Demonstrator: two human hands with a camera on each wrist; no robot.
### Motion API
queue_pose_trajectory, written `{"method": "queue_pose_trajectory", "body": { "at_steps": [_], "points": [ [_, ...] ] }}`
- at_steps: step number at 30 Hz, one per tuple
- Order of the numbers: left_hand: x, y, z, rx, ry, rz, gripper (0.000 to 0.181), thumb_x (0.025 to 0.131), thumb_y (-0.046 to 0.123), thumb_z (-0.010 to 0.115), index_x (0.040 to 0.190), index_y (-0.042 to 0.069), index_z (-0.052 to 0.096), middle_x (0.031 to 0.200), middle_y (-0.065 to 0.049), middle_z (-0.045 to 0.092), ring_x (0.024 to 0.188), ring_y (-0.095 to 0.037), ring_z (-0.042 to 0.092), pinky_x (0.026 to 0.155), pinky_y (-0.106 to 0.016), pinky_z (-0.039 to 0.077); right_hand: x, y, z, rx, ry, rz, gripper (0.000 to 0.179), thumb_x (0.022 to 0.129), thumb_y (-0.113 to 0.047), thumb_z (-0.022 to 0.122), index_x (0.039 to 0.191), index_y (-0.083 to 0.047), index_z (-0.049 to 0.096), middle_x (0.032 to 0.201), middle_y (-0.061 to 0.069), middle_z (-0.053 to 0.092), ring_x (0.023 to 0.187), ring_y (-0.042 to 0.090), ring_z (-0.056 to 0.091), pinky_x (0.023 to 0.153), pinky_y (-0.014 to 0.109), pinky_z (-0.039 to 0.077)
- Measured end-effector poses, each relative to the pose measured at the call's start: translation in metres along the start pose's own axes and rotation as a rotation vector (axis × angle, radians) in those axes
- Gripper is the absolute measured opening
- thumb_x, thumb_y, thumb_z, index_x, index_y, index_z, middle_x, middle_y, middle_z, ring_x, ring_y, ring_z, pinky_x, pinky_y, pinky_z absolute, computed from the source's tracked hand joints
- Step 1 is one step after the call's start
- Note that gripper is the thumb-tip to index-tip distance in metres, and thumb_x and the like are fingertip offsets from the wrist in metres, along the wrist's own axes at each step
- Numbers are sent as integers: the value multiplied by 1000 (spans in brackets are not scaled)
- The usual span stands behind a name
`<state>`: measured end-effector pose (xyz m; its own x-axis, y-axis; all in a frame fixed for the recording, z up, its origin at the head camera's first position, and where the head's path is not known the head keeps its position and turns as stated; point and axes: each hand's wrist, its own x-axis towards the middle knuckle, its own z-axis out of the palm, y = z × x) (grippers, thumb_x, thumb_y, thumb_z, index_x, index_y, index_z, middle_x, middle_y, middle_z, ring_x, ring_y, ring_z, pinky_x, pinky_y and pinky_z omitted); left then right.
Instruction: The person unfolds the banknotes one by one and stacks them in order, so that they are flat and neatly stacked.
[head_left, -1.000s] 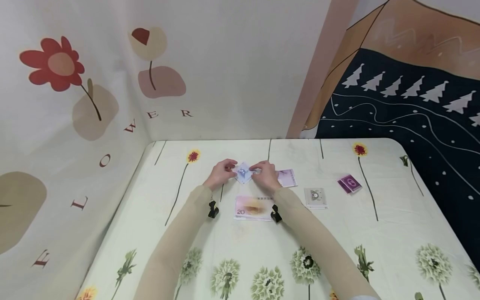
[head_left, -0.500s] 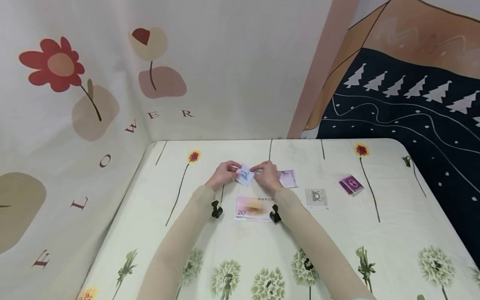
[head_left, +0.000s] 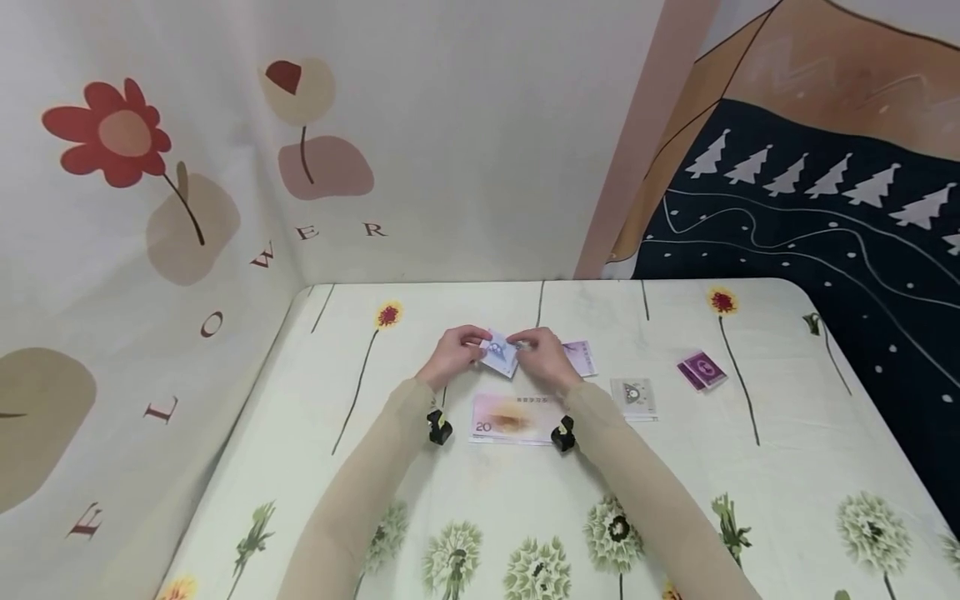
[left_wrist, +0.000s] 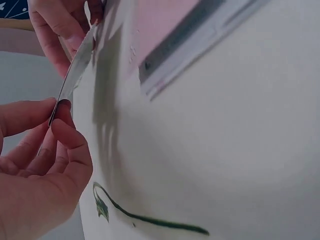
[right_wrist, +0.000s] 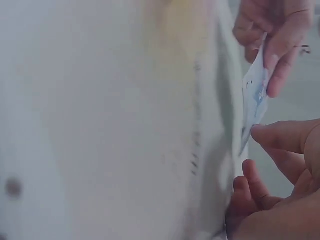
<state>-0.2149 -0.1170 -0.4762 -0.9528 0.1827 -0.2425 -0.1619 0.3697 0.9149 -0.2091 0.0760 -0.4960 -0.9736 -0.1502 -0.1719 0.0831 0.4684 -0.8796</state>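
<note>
Both hands hold a small folded banknote [head_left: 498,354], pale blue and white, raised over the far middle of the table in the head view. My left hand [head_left: 450,356] pinches its left edge between thumb and fingers. On the opposite edge, the thumb and fingertips of my right hand [head_left: 545,358] pinch it. The left wrist view shows the banknote [left_wrist: 75,70] almost edge-on, bowed between the two hands. In the right wrist view its printed face [right_wrist: 255,95] is partly visible. A light purple banknote [head_left: 580,357] lies partly hidden behind the right hand.
Nearer me lies a stack of pinkish banknotes [head_left: 512,421] marked 20. To the right are a grey folded banknote [head_left: 634,398] and dark purple folded ones [head_left: 702,370]. A flower-print cloth [head_left: 480,492] covers the table; a curtain [head_left: 465,150] hangs behind its far edge.
Both hands have shifted slightly to the right with the banknote. It has turned from a diamond-like position to a more slanted one. The banknotes on the table have stayed in place.
</note>
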Motion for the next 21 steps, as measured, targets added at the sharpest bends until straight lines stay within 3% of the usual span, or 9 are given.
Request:
{"method": "queue_pose_trajectory", "body": {
  "at_steps": [4,8,15,18,21],
  "points": [
    [-3,4,5,-68,5,36,32,85,-9,61,116,-2,63,109,-16,63,85,-19,61,75,-34,53,-11,-2,-8,88,25,8,33,90,-3,60,120,-13,68,133,12,52,121,30,48,102,47,38],
    [-7,8,10,-99,-3,69,33,84,-9,62,117,-3,62,109,-17,63,88,-22,62,81,-40,53,-22,0,-14,182,37,-36,32,90,1,59,122,-4,63,129,17,55,116,33,54,97,41,44],
    [-12,10,16,-97,1,97,33,84,-6,64,117,-2,63,111,-16,62,95,-25,62,83,-32,52,-34,5,-16,425,32,-10,32,90,8,53,122,6,59,119,23,59,105,26,56,84,26,51],
    [-16,11,19,-98,-10,116,33,83,-7,65,116,-3,63,109,-16,63,91,-23,62,79,-28,52,-40,3,-16,449,56,3,33,90,10,51,122,6,58,114,23,59,96,21,56,77,22,50],
    [-27,21,22,-59,-23,127,32,83,-8,64,116,-5,61,109,-20,62,93,-28,63,80,-31,52,-44,2,-16,436,71,16,36,90,10,51,125,4,55,111,22,59,91,20,56,76,24,50]
  ]
}}
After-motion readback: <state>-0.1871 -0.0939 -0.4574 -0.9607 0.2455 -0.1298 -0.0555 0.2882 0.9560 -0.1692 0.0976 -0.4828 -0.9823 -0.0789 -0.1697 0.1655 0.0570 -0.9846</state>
